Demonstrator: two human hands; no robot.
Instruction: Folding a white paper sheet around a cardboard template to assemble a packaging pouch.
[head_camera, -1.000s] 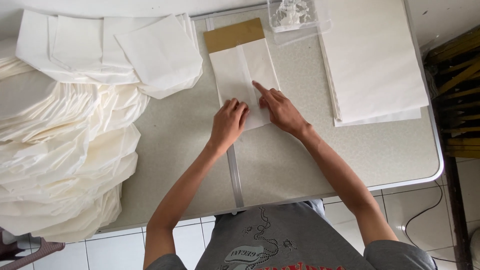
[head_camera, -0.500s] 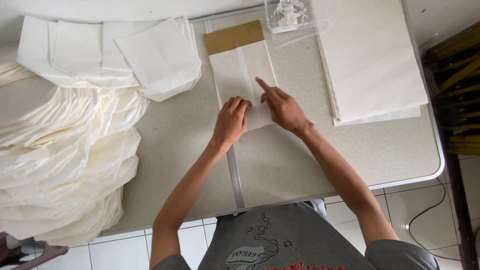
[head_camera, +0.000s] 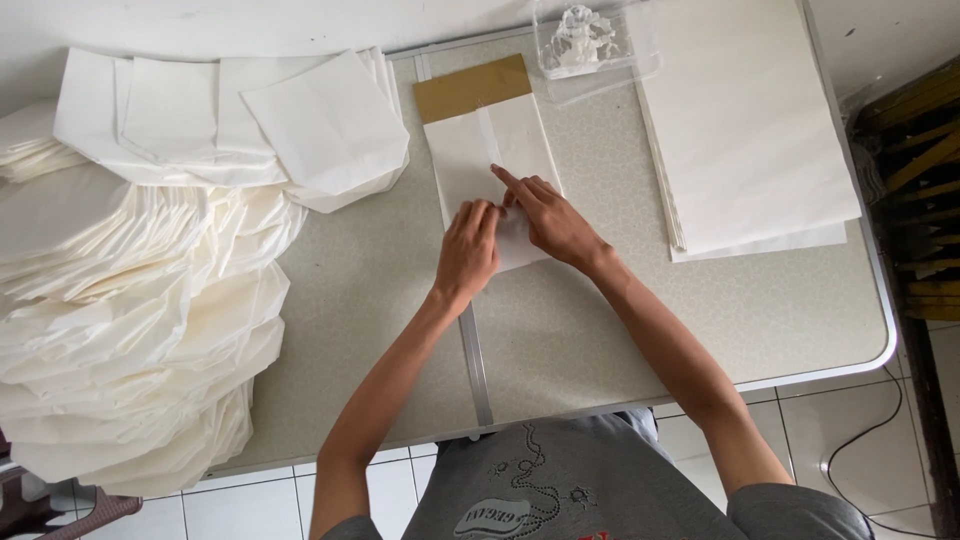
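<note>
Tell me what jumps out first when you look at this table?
A huge heap of folded white paper bags fills the table's left side. In the middle, the left hand and right hand press on a white paper sheet folded around a brown cardboard piece. A stack of flat white sheets lies at right.

A plain white folded paper sheet (head_camera: 488, 170) is seen at the upper middle of the frame, with a flat brown cardboard rectangle (head_camera: 472, 88) showing above it. The tabletop (head_camera: 620, 330) is coloured pale grey-beige with a faint speckled pattern, and a grey metal strip (head_camera: 476, 365) is run down its middle. Cream-white folded paper bags (head_camera: 130, 330) are heaped at the left of the frame, and whiter flat ones (head_camera: 240, 120) are laid at the upper left. A stack of large off-white paper sheets (head_camera: 745, 120) is seen at the upper right. A clear plastic box (head_camera: 590, 45) is shown at the top. White floor tiles (head_camera: 840, 460) are lined with grey grout at the lower right. A grey printed shirt (head_camera: 560, 480) is marked with a dark drawn pattern.
</note>
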